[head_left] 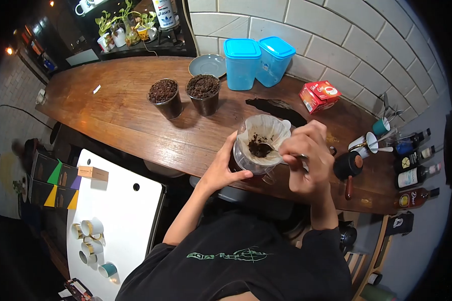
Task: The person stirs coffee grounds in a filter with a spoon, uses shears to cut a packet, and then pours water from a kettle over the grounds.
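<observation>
My left hand (220,168) is wrapped round the side of a clear coffee dripper (242,156). A pale paper filter (258,124) lines it, and dark coffee grounds (259,148) lie at the bottom with specks up the paper. Between the fingers of my right hand (310,158) is a spoon (272,146), its bowl down inside the filter at the grounds. Most of the spoon's handle is hidden by those fingers. Beyond my left hand stand two clear cups, one (164,103) and another (204,98), both heaped with dark grounds.
Two blue lidded containers (242,65) and a grey plate (206,65) stand by the tiled wall. A red box (320,96) lies to their right. A dark-handled pot (347,165) and several bottles (411,175) line the right end. A white table (128,215) at left holds cups.
</observation>
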Tool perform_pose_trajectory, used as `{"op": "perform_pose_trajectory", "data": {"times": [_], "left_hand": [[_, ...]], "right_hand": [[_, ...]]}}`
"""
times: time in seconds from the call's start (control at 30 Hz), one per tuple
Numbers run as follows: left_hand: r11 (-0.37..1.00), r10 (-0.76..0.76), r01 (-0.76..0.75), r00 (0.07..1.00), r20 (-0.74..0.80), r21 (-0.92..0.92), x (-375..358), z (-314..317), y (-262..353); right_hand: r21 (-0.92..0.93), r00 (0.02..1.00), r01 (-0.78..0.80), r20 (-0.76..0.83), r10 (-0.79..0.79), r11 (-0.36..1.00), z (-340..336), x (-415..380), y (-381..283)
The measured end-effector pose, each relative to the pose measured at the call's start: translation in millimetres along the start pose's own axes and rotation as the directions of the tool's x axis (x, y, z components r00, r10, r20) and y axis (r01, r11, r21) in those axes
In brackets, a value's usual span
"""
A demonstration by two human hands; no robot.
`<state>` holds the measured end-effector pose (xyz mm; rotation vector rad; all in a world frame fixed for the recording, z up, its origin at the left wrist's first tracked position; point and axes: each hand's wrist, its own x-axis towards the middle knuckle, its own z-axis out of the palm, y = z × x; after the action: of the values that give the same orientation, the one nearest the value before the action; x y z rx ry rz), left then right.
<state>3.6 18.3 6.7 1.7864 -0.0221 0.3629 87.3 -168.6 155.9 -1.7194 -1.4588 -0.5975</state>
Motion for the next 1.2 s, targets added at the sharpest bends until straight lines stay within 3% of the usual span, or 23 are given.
{"op": "perform_pose_trajectory", "data": {"times": [0.17, 0.23, 0.33, 0.4, 0.47, 0.53, 0.6, 0.67, 0.87, 1.07, 1.13, 1.2], "left_hand": [[0.996, -0.071, 0.073, 0.997, 0.029, -0.047, 0, -1, 5], [1.000, 0.026, -0.026, 1.000, -0.003, 0.015, -1, -1, 2], [0.999, 0.039, -0.039, 0.999, -0.005, -0.006, 0, 0, 1], [0.999, 0.043, -0.043, 0.999, -0.010, 0.002, 0, 0, 0], [0.999, 0.043, -0.043, 0.999, -0.013, 0.009, -1, 0, 1], [0.998, -0.058, 0.058, 0.998, 0.013, -0.035, 0, 0, 4], [1.000, -0.004, 0.004, 1.000, -0.003, -0.011, 0, 0, -1], [0.999, 0.051, -0.051, 0.999, -0.015, 0.014, -1, 1, -3], [0.998, 0.064, -0.064, 0.997, -0.033, 0.010, -1, 2, -4], [0.999, 0.054, -0.054, 0.998, -0.038, 0.006, 0, 2, -8], [0.999, 0.045, -0.045, 0.998, -0.034, 0.027, -1, 2, -11], [0.999, 0.039, -0.038, 0.999, -0.031, 0.029, -1, 2, -10]], "right_hand": [[0.078, 1.000, 0.009, 0.016, -0.011, 0.997, -4, 2, -1], [0.084, 0.999, -0.007, 0.053, 0.003, 0.996, -1, 2, 4], [-0.018, 0.998, -0.021, 0.054, 0.022, 1.000, 3, 3, 9], [0.004, 0.996, -0.026, -0.081, 0.026, 1.000, 2, 3, 11], [0.041, 0.994, -0.036, -0.103, 0.040, 0.999, 3, 2, 11], [0.132, 0.990, -0.080, -0.103, 0.094, 0.988, 7, 2, 6], [0.126, 0.994, -0.096, -0.048, 0.102, 0.987, 9, 3, 6], [-0.046, 0.997, -0.074, -0.024, 0.073, 0.996, 11, 3, 11], [-0.071, 0.977, -0.118, -0.186, 0.103, 0.991, 3, 1, 12], [-0.124, 0.998, -0.060, -0.043, 0.055, 0.991, 9, 0, 7], [-0.036, 0.999, -0.033, 0.009, 0.033, 0.999, 8, -1, 6], [-0.042, 0.999, -0.040, -0.023, 0.039, 0.998, 1, 3, 4]]}}
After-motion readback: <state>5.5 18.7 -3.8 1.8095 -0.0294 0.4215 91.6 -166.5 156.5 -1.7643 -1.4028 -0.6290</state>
